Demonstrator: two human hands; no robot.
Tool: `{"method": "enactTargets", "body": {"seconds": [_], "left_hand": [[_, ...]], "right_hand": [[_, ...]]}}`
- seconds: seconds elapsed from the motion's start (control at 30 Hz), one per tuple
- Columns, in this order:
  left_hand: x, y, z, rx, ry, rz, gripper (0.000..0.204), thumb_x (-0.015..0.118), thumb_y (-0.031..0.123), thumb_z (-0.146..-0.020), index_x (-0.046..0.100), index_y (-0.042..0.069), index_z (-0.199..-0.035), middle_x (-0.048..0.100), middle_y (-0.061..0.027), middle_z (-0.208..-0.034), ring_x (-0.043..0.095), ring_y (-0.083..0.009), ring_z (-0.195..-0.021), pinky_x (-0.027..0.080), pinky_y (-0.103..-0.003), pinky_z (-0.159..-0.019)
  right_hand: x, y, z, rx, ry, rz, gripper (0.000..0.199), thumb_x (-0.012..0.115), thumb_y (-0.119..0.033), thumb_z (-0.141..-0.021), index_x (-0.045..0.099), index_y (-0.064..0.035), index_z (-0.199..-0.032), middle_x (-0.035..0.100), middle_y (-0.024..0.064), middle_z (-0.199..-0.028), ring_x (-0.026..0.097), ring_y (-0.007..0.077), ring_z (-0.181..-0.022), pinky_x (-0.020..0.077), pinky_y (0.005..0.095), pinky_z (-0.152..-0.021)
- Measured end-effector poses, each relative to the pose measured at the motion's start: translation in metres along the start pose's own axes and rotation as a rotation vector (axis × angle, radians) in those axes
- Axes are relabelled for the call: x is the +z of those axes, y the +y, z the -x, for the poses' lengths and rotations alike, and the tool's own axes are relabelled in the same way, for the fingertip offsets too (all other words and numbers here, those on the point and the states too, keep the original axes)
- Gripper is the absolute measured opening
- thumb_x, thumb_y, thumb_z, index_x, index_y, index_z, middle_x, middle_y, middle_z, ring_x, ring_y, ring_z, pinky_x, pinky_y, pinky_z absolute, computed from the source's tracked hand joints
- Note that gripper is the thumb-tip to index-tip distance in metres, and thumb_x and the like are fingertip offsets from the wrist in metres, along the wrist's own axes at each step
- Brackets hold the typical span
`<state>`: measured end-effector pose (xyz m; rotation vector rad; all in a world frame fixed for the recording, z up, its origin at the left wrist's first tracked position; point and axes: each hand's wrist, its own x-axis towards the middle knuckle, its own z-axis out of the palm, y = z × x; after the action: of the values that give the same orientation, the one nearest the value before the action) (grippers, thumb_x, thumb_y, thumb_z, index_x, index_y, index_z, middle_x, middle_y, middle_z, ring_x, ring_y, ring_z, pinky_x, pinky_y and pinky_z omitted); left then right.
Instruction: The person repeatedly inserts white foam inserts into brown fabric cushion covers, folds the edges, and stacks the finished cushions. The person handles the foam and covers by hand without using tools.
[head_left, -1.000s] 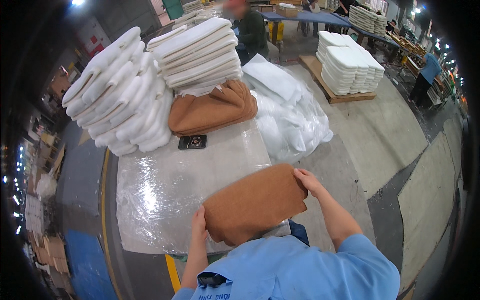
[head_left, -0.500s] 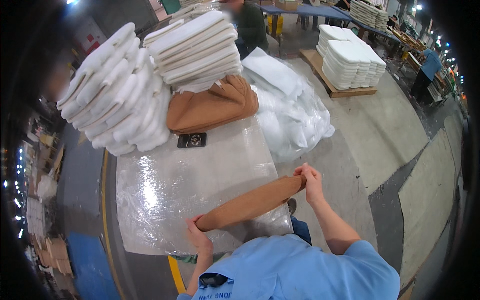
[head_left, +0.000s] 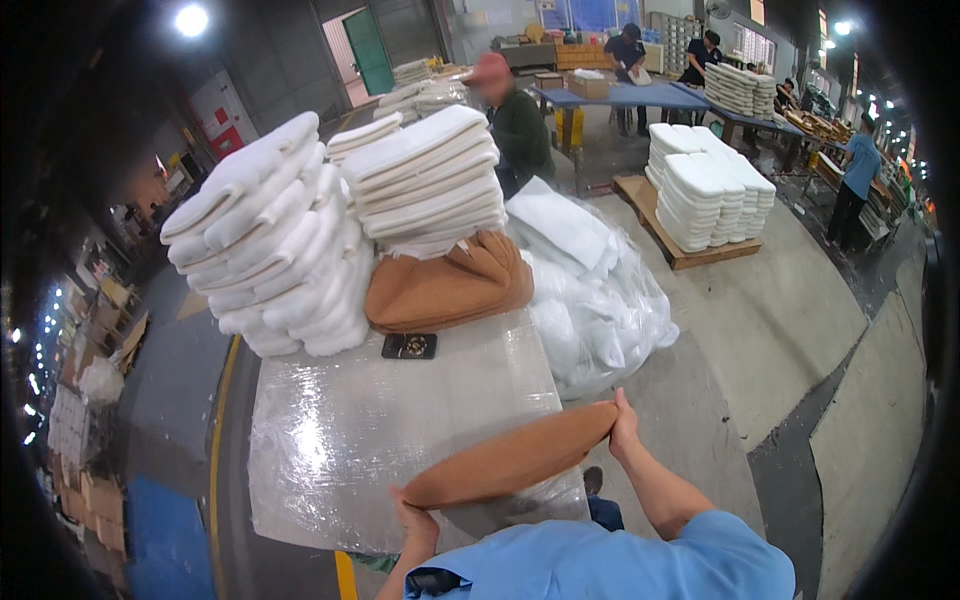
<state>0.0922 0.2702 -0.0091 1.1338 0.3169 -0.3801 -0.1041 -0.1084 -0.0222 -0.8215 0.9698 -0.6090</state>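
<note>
A long brown fabric cushion (head_left: 512, 456) is stretched between my two hands above the near part of a plastic-wrapped table (head_left: 340, 440). My left hand (head_left: 414, 518) grips its left end, low over the table's front edge. At the other end, higher and beyond the table's right side, my right hand (head_left: 624, 424) is closed on the cushion. Farther back on the table lies a bundle of brown cushions or covers (head_left: 440, 295). A black phone (head_left: 410, 346) rests face down just in front of that bundle.
Tall stacks of white padding (head_left: 270, 240) and folded white pads (head_left: 430, 175) crowd the table's far side. A clear bag of white filling (head_left: 600, 320) stands to the right. Beyond it, a wooden pallet (head_left: 690, 258) bears white pads. A person (head_left: 520, 135) stands behind the stacks; others work farther off.
My view has tilted up, showing more of the far room. The cushion is turned, its broad face showing more and looking fuller. Both hands still hold its ends.
</note>
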Motion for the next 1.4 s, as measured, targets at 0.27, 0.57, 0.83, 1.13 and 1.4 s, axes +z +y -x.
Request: {"method": "enactTargets", "body": {"seconds": [0.27, 0.57, 0.83, 1.13, 1.4], "left_hand": [[-0.010, 0.000, 0.053, 0.206, -0.103, -0.198, 0.068, 0.036, 0.060, -0.111, 0.055, 0.004, -0.145, 0.058, -0.0109, -0.148, 0.053, -0.0266, -0.136, 0.037, -0.043, -0.117], [-0.053, -0.005, 0.070, 0.462, -0.108, -0.508, 0.065, 0.040, 0.058, -0.108, 0.074, 0.002, -0.101, 0.075, -0.0127, -0.093, 0.070, -0.0238, -0.092, 0.054, -0.041, -0.091], [-0.048, 0.019, 0.097, 0.132, -0.593, -0.830, 0.040, 0.049, 0.034, -0.113, 0.071, 0.004, -0.127, 0.074, -0.0146, -0.114, 0.069, -0.0255, -0.105, 0.054, -0.036, -0.097], [-0.067, 0.017, 0.096, 0.122, -0.523, -0.783, 0.041, 0.052, 0.035, -0.112, 0.072, 0.004, -0.126, 0.073, -0.0152, -0.119, 0.068, -0.0254, -0.111, 0.053, -0.038, -0.100], [-0.069, 0.005, 0.097, 0.169, -0.442, -0.752, 0.041, 0.053, 0.036, -0.111, 0.074, 0.004, -0.126, 0.073, -0.0158, -0.123, 0.067, -0.0252, -0.116, 0.052, -0.039, -0.103]], "right_hand": [[0.030, -0.029, 0.018, -0.193, -0.068, 0.185, 0.064, 0.042, -0.055, -0.112, 0.071, 0.0019, -0.117, 0.072, 0.0106, -0.116, 0.065, 0.0196, -0.108, 0.0484, 0.0369, -0.099], [-0.010, 0.005, 0.028, -0.201, -0.062, -0.005, 0.063, 0.048, -0.061, -0.107, 0.066, -0.0047, -0.084, 0.070, 0.0095, -0.083, 0.067, 0.0190, -0.085, 0.0520, 0.0350, -0.081], [-0.023, -0.096, 0.034, -0.809, -0.117, 0.127, 0.065, 0.051, -0.057, -0.108, 0.045, -0.0089, -0.151, 0.072, 0.0130, -0.104, 0.068, 0.0205, -0.093, 0.0549, 0.0392, -0.086], [-0.045, -0.284, 0.086, -1.296, -0.149, 0.300, 0.055, 0.050, -0.041, -0.110, 0.054, 0.0005, -0.146, 0.071, 0.0107, -0.105, 0.068, 0.0214, -0.096, 0.0530, 0.0420, -0.091], [-0.001, -0.083, 0.093, -0.216, -0.548, 1.199, 0.035, 0.067, -0.037, -0.103, 0.077, -0.0090, -0.122, 0.079, 0.0090, -0.100, 0.072, 0.0175, -0.091, 0.0561, 0.0343, -0.080]]}}
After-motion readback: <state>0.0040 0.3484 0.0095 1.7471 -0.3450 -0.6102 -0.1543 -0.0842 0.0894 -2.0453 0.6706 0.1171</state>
